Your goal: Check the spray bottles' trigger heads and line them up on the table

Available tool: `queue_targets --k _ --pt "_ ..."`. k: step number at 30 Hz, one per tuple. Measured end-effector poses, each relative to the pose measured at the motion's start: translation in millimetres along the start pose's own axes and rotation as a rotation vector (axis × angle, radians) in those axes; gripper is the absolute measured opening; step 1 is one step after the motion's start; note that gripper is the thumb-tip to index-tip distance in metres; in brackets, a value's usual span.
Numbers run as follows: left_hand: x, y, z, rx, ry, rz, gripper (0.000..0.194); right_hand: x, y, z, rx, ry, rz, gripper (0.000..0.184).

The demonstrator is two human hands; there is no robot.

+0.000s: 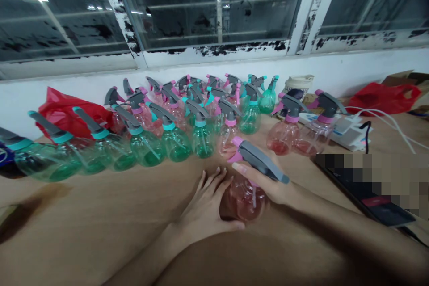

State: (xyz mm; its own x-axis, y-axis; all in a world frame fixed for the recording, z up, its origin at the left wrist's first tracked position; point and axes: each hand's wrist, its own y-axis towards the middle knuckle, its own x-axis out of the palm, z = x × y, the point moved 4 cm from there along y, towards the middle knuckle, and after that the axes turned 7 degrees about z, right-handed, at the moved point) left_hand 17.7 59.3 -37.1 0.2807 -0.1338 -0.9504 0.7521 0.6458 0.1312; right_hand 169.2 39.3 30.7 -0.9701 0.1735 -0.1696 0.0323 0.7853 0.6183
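A pink spray bottle [246, 201] with a grey trigger head and pink nozzle tilts slightly over the tabletop. My right hand [271, 176] is closed around its neck below the head. My left hand [208, 205] lies open beside the bottle's left side, fingers spread and thumb under its base edge; whether it touches the bottle I cannot tell. Just behind stands another pink spray bottle [229, 138]. A row of green spray bottles [176, 145] with turquoise collars runs to the left. Two more pink spray bottles [279, 136] stand to the right.
Further pink and green bottles [170, 109] crowd the wall under the windows. Red plastic bags [72, 109] lie left and right at the back. A paper cup [300, 85], a power strip [351, 136] with white cables, and a dark phone [385, 210] are on the right.
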Motion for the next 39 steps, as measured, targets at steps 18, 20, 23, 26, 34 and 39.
queue_targets --k 18,20,23,26,34,39 --pt "-4.4 1.3 0.6 0.011 -0.008 -0.043 0.091 0.2 0.2 1.9 0.003 -0.024 -0.032 0.009" --pt "-4.0 1.2 0.5 0.010 -0.007 -0.051 0.092 -0.1 1.3 0.6 0.007 -0.035 -0.037 0.011" --pt "-3.5 0.9 0.0 0.019 -0.022 -0.037 0.091 -0.8 2.9 -3.5 0.003 -0.054 -0.060 0.015" --pt "-3.6 0.6 -0.8 0.031 -0.033 -0.004 0.092 -1.9 2.9 -7.2 -0.010 -0.082 -0.068 0.018" --pt "-1.7 -0.6 -2.3 0.049 -0.060 0.024 0.094 -1.8 -1.9 -11.7 -0.054 -0.159 -0.054 0.024" --pt "-3.2 -0.7 -0.8 0.040 -0.050 0.029 0.093 -0.6 -0.6 -9.7 -0.033 -0.087 -0.071 0.018"
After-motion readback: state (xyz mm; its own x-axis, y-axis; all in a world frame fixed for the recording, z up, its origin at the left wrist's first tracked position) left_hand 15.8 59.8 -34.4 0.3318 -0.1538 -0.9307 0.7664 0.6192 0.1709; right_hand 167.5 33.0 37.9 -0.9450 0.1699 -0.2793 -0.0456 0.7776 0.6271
